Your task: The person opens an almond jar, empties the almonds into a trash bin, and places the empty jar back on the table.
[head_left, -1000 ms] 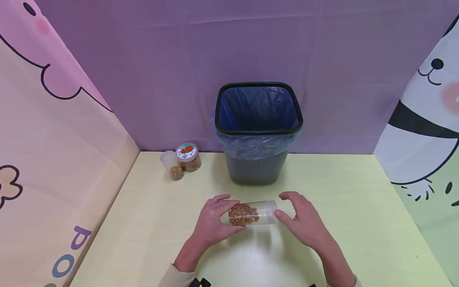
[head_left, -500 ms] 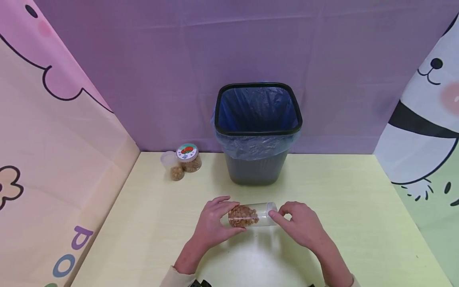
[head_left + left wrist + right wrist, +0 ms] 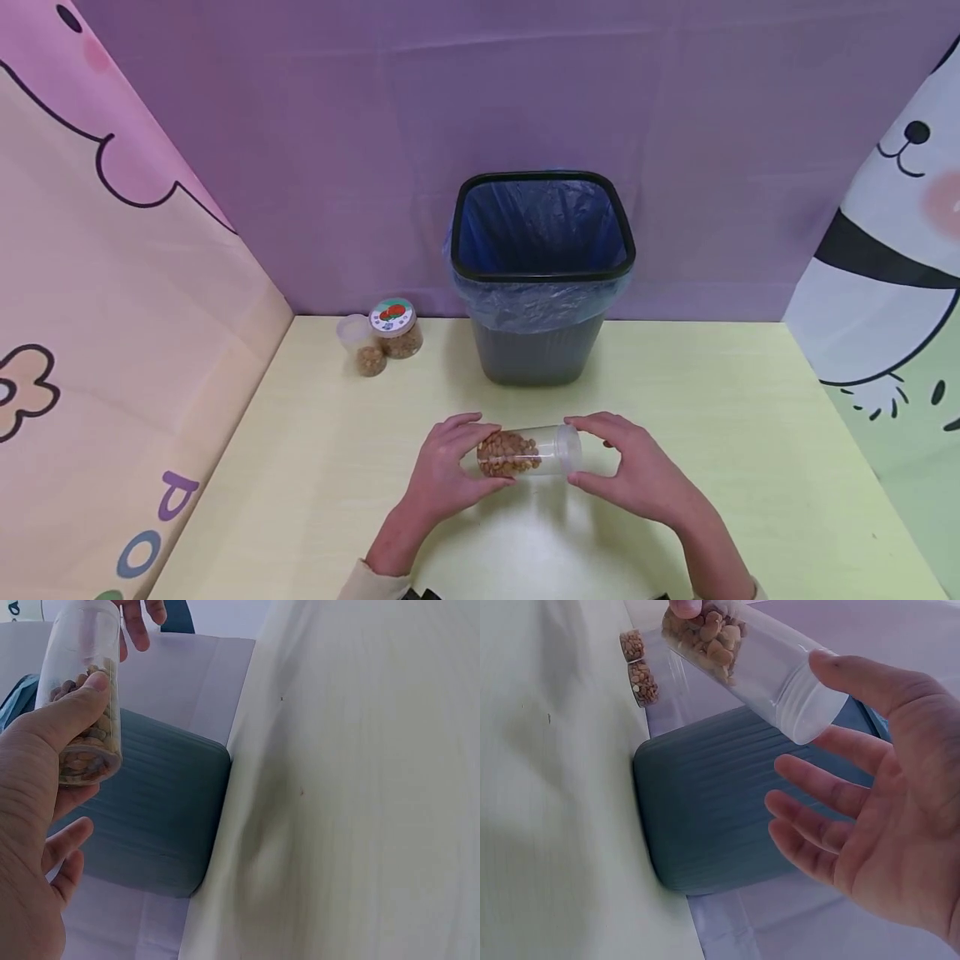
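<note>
A clear plastic jar (image 3: 547, 450) lies sideways in the air over the table, with brown nut-like pieces (image 3: 508, 454) gathered toward its left end. My left hand (image 3: 442, 467) grips that end, thumb on the near side and fingers on the far side. At the other end is a translucent screw lid (image 3: 810, 712). The thumb and index finger of my right hand (image 3: 637, 467) pinch the lid from opposite sides. In the right wrist view, the other fingers (image 3: 810, 825) of that hand stay spread below the lid.
A grey bin (image 3: 540, 354) with a blue liner (image 3: 540, 225) stands at the back of the table. To its left are a jar with a tomato-pictured lid (image 3: 392, 315) and a smaller clear container (image 3: 370, 358), both with brown pieces. A purple cloth (image 3: 337, 167) hangs behind.
The right hand's fingers first stood off the lid, then curled in at its end, and now span it with thumb and index finger. The left hand and jar stay nearly still.
</note>
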Available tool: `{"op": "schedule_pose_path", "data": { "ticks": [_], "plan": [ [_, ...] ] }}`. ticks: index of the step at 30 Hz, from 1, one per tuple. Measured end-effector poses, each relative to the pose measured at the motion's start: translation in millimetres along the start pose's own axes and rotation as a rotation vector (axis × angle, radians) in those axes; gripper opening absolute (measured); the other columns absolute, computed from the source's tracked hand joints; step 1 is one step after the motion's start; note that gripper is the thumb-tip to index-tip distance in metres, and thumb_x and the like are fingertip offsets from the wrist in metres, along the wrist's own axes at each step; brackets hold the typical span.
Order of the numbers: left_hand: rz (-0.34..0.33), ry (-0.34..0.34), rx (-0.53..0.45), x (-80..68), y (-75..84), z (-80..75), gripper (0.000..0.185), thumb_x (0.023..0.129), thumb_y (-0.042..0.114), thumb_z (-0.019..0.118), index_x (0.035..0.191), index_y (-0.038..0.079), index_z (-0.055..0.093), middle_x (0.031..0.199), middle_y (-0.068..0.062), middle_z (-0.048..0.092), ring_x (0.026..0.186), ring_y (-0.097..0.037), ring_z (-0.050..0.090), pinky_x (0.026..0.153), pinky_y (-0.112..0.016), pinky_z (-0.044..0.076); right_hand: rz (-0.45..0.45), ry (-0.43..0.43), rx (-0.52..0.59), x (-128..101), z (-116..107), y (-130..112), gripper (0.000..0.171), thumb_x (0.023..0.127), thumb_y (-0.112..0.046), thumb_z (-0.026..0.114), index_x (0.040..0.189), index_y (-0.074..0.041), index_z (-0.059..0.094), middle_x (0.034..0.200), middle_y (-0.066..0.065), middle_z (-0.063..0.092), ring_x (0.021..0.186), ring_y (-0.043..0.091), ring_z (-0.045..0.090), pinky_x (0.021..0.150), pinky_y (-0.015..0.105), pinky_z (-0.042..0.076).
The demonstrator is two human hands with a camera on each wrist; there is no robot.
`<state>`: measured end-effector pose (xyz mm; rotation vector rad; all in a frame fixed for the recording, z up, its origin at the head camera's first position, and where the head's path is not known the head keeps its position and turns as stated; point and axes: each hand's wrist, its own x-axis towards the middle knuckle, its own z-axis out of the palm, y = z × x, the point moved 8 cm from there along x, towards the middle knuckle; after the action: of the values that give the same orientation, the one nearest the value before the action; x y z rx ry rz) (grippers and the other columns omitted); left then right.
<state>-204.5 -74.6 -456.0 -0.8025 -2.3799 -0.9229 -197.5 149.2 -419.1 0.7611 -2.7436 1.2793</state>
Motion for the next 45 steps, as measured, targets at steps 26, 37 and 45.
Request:
{"op": "schedule_pose_path", "data": {
  "ticks": [26, 37, 45],
  "plan": [
    [-0.001, -0.005, -0.005, -3.5, 1.0, 3.7, 0.065, 0.056, 0.045, 0.092, 0.11, 0.015, 0.072, 0.106, 0.005, 0.071, 0.115, -0.021, 0.058, 0.095, -0.042, 0.045, 0.343, -0.048, -0.191, -5, 4, 18, 0.034, 0.09, -0.057, 0.057, 0.075, -0.027, 0.06, 0.072, -0.018, 0.056, 0.076, 0.008, 0.055, 0.074, 0.035, 0.045],
    [0.006, 0.0, -0.011, -6.1, 0.1, 3.9, 0.066, 0.055, 0.045, 0.093, 0.11, 0.015, 0.072, 0.105, 0.005, 0.072, 0.115, -0.022, 0.058, 0.094, -0.042, 0.045, 0.181, -0.051, -0.013, -3, 9, 12, 0.022, 0.087, -0.043, 0.071, 0.094, -0.024, 0.062, 0.092, -0.014, 0.063, 0.092, 0.011, 0.057, 0.077, 0.037, 0.049],
    [-0.003, -0.005, -0.02, -6.5, -0.6, 2.8, 0.067, 0.055, 0.045, 0.093, 0.11, 0.012, 0.072, 0.105, 0.005, 0.072, 0.115, -0.023, 0.058, 0.096, -0.042, 0.045, 0.03, -0.03, 0.096, -3, 8, 5, 0.042, 0.078, -0.026, 0.083, 0.112, -0.03, 0.057, 0.104, -0.016, 0.062, 0.1, 0.009, 0.058, 0.081, 0.034, 0.05]
  ]
}}
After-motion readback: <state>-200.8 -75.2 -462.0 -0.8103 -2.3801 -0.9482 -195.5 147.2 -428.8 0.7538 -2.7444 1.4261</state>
